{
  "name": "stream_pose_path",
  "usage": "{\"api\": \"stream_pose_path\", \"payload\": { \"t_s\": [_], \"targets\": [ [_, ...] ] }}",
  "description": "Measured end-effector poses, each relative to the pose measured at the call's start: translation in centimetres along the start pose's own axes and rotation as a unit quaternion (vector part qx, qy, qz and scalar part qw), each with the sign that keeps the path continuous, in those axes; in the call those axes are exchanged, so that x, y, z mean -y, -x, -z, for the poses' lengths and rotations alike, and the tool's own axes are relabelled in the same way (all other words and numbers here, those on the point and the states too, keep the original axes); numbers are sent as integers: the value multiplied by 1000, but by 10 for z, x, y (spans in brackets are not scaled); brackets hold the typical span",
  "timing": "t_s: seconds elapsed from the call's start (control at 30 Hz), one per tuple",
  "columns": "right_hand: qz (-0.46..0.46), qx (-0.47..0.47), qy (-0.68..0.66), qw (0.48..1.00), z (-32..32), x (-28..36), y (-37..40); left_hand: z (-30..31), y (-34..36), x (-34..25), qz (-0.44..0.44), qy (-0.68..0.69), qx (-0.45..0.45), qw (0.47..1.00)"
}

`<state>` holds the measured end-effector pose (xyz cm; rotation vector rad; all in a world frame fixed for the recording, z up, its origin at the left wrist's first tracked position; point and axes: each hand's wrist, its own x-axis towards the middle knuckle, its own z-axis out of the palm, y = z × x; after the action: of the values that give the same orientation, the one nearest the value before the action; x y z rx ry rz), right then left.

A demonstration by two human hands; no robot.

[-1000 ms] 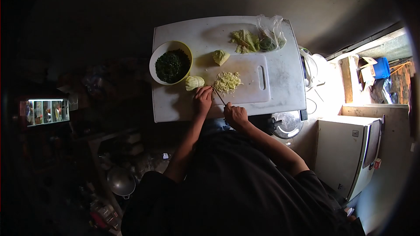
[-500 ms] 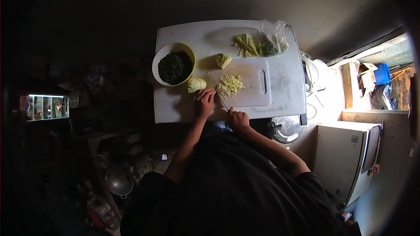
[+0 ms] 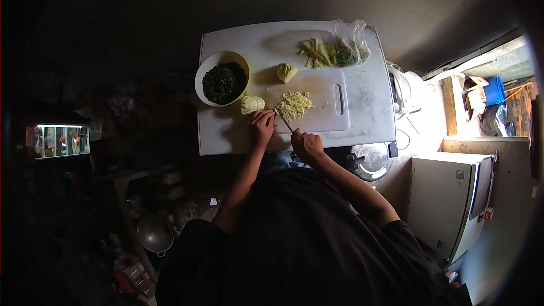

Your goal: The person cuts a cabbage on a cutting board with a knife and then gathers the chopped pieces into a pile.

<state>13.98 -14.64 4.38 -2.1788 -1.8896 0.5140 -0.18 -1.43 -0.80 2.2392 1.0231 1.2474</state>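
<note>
Head view, looking down on a white table (image 3: 371,102): at the left sits a bowl (image 3: 200,86) of dark chopped greens (image 3: 223,82), with a pale cabbage piece (image 3: 252,104) just beside it, off the board. Next comes the left hand (image 3: 261,129), its fingers bunched and bent downward near the knife tip; whether they pinch anything is too small to tell. The knife (image 3: 285,124) slants between the hands, beside a loose heap of chopped cabbage (image 3: 294,105) on the white cutting board (image 3: 323,123). Above the heap rests a cabbage wedge (image 3: 287,72). The right hand (image 3: 307,147) has its fingers closed around the knife handle. Farther right, loose leaves (image 3: 317,52) lie by a clear plastic bag (image 3: 352,37). The main risk is a nicked left fingertip, should the blade slip or the fingers creep under it; a wide sweep could also push shreds off the board.
</note>
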Motion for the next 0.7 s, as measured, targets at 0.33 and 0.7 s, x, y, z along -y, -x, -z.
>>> {"api": "stream_pose_path", "payload": {
  "t_s": [0.33,0.7],
  "targets": [
    [-18,32,-23,999,-6,2,4,4,-3,-9,-7,-2,7,1000],
    [6,-8,44,999,-31,6,-16,4,-7,-9,-14,-5,1,1000]
  ]
}}
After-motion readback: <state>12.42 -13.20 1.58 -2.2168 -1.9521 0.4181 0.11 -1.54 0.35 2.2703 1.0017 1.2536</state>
